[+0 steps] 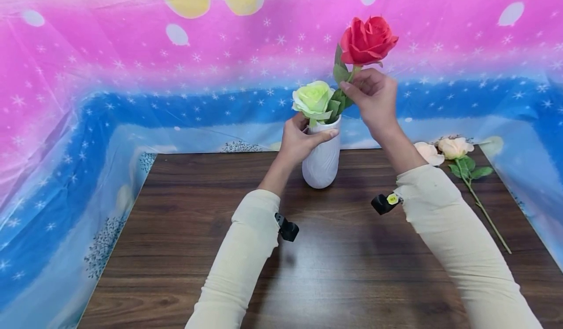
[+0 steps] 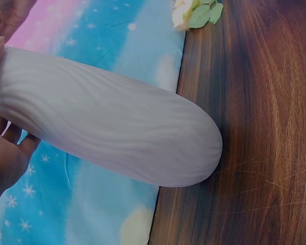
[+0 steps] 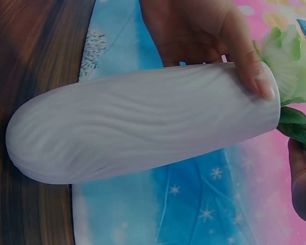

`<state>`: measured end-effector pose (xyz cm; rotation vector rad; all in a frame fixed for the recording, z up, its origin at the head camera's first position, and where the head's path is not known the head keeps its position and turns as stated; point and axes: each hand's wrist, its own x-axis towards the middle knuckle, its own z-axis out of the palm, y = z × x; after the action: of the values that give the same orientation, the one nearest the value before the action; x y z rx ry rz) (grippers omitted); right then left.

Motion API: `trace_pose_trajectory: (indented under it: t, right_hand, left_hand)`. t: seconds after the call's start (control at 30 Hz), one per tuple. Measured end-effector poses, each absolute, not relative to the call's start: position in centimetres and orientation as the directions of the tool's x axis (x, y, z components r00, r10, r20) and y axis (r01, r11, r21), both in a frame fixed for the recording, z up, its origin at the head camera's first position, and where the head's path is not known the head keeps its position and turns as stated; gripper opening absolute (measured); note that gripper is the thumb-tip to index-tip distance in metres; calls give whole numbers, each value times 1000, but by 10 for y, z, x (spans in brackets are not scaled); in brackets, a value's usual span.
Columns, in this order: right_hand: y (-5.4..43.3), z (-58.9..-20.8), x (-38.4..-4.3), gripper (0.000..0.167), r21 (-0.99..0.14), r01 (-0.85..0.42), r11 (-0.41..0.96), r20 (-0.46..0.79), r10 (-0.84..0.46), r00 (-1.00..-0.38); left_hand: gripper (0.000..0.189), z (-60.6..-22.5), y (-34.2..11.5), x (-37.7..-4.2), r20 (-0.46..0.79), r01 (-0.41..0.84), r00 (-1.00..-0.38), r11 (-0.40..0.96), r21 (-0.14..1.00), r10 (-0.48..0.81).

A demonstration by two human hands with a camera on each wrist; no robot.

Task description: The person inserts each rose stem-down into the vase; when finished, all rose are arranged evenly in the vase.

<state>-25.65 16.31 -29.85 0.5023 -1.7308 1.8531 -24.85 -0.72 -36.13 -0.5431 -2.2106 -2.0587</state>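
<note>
Near the back edge of the table stands a white vase [image 1: 321, 165] with wavy grooves, roughly upright. My left hand [image 1: 295, 141] grips it just below the rim, thumb across the front. A pale green artificial rose [image 1: 313, 98] sits in the mouth, its bloom above the rim. My right hand [image 1: 377, 99] pinches the stem of a red artificial rose [image 1: 368, 40] below the bloom. The red rose's stem slants down toward the vase mouth among green leaves [image 3: 295, 122]; its lower end is hidden. In the right wrist view, my left thumb [image 3: 257, 81] presses the vase near its rim.
At the right of the dark wooden table [image 1: 198, 231] lie two peach artificial roses, one bloom [image 1: 455, 148] with a long stem toward the front, the other [image 1: 428, 154] partly behind my right forearm. A patterned pink and blue cloth [image 1: 246, 50] hangs behind the table.
</note>
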Motion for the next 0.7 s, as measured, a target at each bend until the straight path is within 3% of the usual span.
trace_pose_trajectory:
  t: [0.23, 0.4, 0.7]
  right_hand:
    - [161, -305, -257, 35, -775, -632, 2, 628, 111, -770]
    - [160, -310, -256, 7, -778, -622, 87, 628, 88, -773]
    - [162, -319, -255, 18, -778, -604, 173, 621, 60, -782]
  left_hand:
    - [51, -361, -8, -249, 300, 312, -932, 27, 950, 202]
    - [52, -361, -8, -250, 306, 320, -930, 37, 947, 205]
    - [50, -361, -8, -249, 308, 325, -929, 54, 944, 205]
